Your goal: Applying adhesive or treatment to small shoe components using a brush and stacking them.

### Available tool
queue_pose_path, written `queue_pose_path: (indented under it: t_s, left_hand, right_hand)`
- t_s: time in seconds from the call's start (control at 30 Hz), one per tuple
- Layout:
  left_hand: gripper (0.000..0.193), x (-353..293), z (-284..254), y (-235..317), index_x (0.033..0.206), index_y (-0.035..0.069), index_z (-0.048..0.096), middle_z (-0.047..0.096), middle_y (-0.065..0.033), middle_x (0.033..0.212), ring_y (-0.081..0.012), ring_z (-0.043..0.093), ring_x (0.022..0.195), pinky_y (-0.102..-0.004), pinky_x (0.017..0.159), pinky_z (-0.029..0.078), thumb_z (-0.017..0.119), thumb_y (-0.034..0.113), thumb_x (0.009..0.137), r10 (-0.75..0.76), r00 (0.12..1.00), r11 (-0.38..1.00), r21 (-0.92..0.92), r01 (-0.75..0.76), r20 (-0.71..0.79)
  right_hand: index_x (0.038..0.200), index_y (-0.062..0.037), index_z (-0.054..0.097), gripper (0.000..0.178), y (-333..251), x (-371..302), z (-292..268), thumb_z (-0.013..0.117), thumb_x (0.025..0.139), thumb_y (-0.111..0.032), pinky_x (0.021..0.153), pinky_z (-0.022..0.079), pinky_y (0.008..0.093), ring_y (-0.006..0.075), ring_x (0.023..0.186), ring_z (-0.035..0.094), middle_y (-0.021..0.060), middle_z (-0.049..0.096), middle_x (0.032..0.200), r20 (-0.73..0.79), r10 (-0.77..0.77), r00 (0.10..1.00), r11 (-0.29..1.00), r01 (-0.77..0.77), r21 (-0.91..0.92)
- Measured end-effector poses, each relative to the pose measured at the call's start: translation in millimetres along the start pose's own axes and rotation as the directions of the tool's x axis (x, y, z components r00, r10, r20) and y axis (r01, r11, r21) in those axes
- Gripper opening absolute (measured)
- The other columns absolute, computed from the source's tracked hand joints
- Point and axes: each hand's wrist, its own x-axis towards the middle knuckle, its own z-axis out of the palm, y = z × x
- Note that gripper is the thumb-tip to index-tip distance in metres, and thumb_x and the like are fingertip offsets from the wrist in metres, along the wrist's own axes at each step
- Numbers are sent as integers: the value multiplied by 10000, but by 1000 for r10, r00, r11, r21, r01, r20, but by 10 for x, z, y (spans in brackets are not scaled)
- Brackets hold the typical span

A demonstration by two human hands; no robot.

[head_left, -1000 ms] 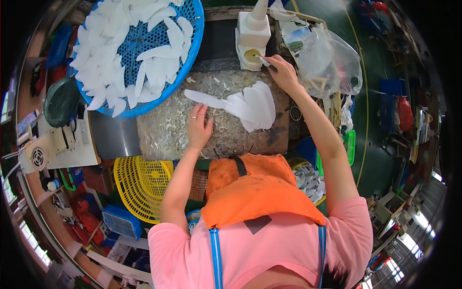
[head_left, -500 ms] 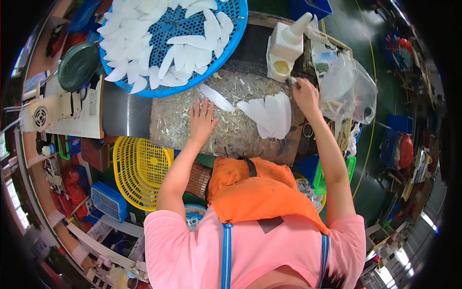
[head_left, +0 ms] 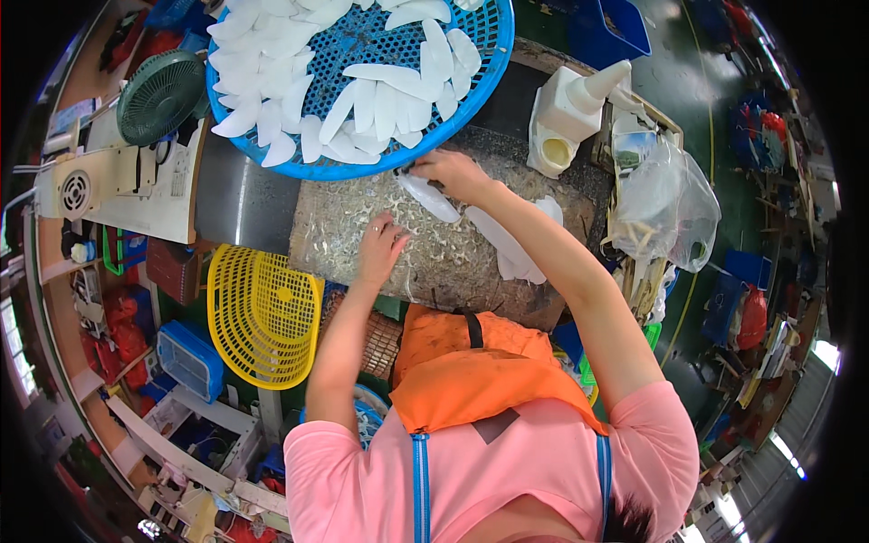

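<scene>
A white leaf-shaped piece [head_left: 425,197] lies slanted on the worn, glue-crusted work board [head_left: 344,213]. My right hand [head_left: 453,175] is at its far end, closed around a small dark-handled tool, mostly hidden under the fingers. My left hand [head_left: 378,249] rests on the board to the near left of that piece, fingers bent and slightly apart, with nothing visible in them. More white pieces [head_left: 509,246] lie overlapped on the right, partly covered by my right forearm. Behind them stands a white glue bottle [head_left: 570,113] with a cream-filled round opening low on its front.
A large blue basket [head_left: 358,170] of white pieces overhangs the board's far edge. Clear plastic bags [head_left: 665,195] crowd the right side. A yellow basket [head_left: 262,317] sits below at the left, and a green fan [head_left: 161,98] stands at the far left.
My right hand has moved from the glue bottle's opening leftward to the single white piece. My left hand has drawn slightly nearer and its fingers have bent. The view has shifted a little.
</scene>
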Motion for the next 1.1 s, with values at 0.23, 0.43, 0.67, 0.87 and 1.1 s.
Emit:
queue_pose_path:
  t_s: [0.23, 0.43, 0.67, 0.87, 1.1]
  left_hand:
    - [375, 612, -211, 302, 1068, 77, 587, 574, -128, 1012, -347, 512, 1007, -436, 830, 425, 711, 144, 721, 24, 985, 970, 244, 19, -169]
    - [373, 1098, 52, 107, 990, 71, 598, 610, -123, 943, -338, 530, 975, -435, 846, 405, 747, 147, 657, -141, 982, 934, 313, 175, -127]
    - [232, 1086, 74, 12, 881, 32, 599, 617, -122, 862, -299, 575, 799, -377, 716, 439, 694, 59, 672, -380, 912, 916, -197, 349, -152]
    - [73, 687, -267, 1026, 805, 25, 599, 624, -95, 834, -228, 583, 691, -296, 608, 448, 626, -22, 755, -303, 942, 896, -380, 230, -142]
    - [135, 173, 401, 1013, 797, 67, 580, 615, -78, 870, -278, 583, 799, -375, 678, 470, 613, -17, 697, 430, 895, 900, 139, -414, -121]
  right_hand:
    - [967, -81, 652, 298, -129, -747, -437, 618, 692, 27, 754, 489, 386, 301, 896, 607, 83, 613, 986, 359, -90, 929, 975, 9, 222]
    - [953, -71, 657, 195, -253, -932, -1067, 618, 766, -111, 752, 481, 398, 312, 900, 606, 112, 631, 926, -33, 700, 714, 714, -700, 9]
    - [1033, -99, 658, 255, 399, -1203, -1250, 602, 787, -134, 797, 471, 396, 307, 933, 598, 104, 629, 1003, -413, 621, 666, 663, -728, -177]
    - [1064, -131, 655, 273, 502, -1515, -1237, 590, 799, -141, 811, 465, 402, 311, 971, 585, 96, 622, 1036, -344, 697, 629, 625, -768, -139]
    - [1027, -95, 663, 249, -112, -1225, -758, 606, 794, -162, 669, 516, 356, 257, 691, 666, 149, 681, 851, -60, 900, 431, 400, -765, 504]
